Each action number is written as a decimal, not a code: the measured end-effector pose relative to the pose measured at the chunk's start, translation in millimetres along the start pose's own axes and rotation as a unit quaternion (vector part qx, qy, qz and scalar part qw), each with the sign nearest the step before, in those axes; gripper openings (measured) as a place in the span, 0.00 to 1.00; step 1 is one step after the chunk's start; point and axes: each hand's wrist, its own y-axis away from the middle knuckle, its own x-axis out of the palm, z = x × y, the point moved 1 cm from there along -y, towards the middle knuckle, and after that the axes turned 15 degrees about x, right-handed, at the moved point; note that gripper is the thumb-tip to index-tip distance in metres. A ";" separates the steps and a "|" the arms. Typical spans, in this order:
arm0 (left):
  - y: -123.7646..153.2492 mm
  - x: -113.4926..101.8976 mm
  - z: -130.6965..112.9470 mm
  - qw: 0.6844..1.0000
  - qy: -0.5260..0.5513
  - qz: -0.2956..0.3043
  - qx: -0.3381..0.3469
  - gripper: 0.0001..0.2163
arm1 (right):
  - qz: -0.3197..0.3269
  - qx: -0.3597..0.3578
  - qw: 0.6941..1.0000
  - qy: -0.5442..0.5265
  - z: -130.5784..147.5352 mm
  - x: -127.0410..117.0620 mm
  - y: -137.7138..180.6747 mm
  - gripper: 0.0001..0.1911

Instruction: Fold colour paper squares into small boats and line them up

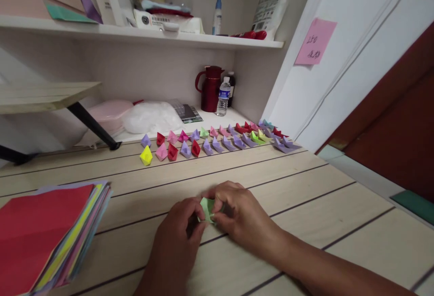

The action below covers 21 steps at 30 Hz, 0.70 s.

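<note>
You have the small folded green paper [207, 206] between your hands, at the near middle of the bench [325, 217], with the rows of folded paper shapes [186, 149] on the far side and the paper stack [44, 237] to the left. Your left hand [179, 229] has its grip pinched, thumb and forefinger closed on the paper's left edge; your right hand [239, 207] pinches the right side likewise, though its curled fingers hide part of that contact. The paper should feel nearly weightless, fairly crisp along its folds but easily creased or torn, and not very slippery. Fingertips suit it best, set lightly on the layered edges; squeezing the thin middle would likely crush it.
</note>
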 end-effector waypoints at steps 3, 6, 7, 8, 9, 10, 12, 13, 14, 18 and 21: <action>-2.0 -0.2 2.9 0.999 0.045 -0.003 -0.013 0.04 | 0.008 0.009 1.000 -0.024 0.9 -1.0 0.2 0.15; -2.7 0.4 3.8 0.997 0.067 0.006 -0.021 0.05 | 0.017 0.026 0.998 -0.047 0.1 -0.5 -0.3 0.15; -2.6 0.7 3.7 0.997 0.072 0.010 -0.021 0.06 | 0.019 0.033 0.998 -0.052 -0.4 -0.1 -0.7 0.15; -2.4 1.0 3.5 0.997 0.075 0.016 -0.018 0.08 | 0.022 0.039 0.997 -0.056 -1.0 0.4 -1.0 0.14; -2.2 1.1 3.2 0.997 0.075 0.023 -0.011 0.10 | 0.024 0.045 0.997 -0.060 -1.6 0.8 -1.2 0.14; -2.0 1.2 2.8 0.997 0.074 0.028 -0.002 0.12 | 0.026 0.051 0.996 -0.067 -2.2 1.2 -1.3 0.14; -1.7 1.4 2.2 0.997 0.062 0.036 0.014 0.14 | 0.033 0.063 0.993 -0.089 -3.2 1.6 -1.1 0.12; -1.7 1.6 2.1 0.998 0.051 0.038 0.018 0.14 | 0.037 0.068 0.992 -0.100 -3.4 1.6 -0.8 0.12; -1.8 1.9 2.0 0.998 0.040 0.037 0.019 0.14 | 0.040 0.073 0.991 -0.107 -3.2 1.3 -0.4 0.11; -2.0 3.7 0.7 0.999 0.011 0.033 0.005 0.10 | 0.043 0.080 0.993 -0.069 -0.2 -1.2 1.2 0.12; -1.5 3.0 -2.2 0.999 0.000 0.033 0.000 0.08 | 0.039 0.084 0.995 -0.020 2.0 -2.8 1.1 0.11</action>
